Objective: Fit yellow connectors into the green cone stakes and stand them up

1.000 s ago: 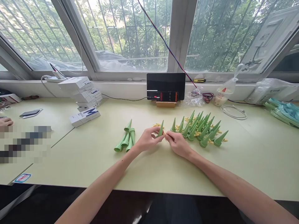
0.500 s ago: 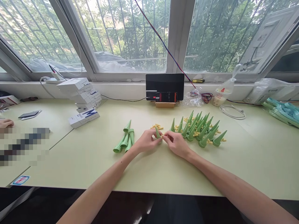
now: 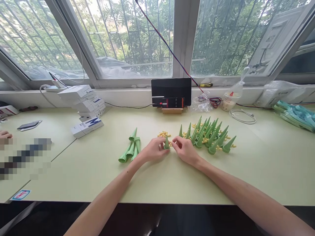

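My left hand [image 3: 155,149] grips a green plastic cone-shaped spike [image 3: 166,143], point up, low over the table. From its right side sticks a small yellow valve-like piece [image 3: 170,143]. My right hand [image 3: 185,149] is closed in a pinch at that yellow piece; the fingertips partly hide the contact. Behind my left hand lies a small pile of loose yellow pieces [image 3: 163,134]. To the right stand several green spikes with yellow pieces [image 3: 212,141], points up, in a close group. Left of my hands, several bare green spikes [image 3: 130,149] lie heaped together.
A dark screen [image 3: 171,88] stands by the window with a phone [image 3: 173,102] before it. White boxes [image 3: 85,101] are stacked at the back left. A bagged cup [image 3: 230,100], a coiled cable [image 3: 242,117] and teal plastic packs [image 3: 296,114] lie right. Another person's hand [image 3: 5,134] shows far left.
The held green spike has shifted slightly and stands more upright in my left hand. My right fingertips stay at its yellow piece. The whole view has moved a little.
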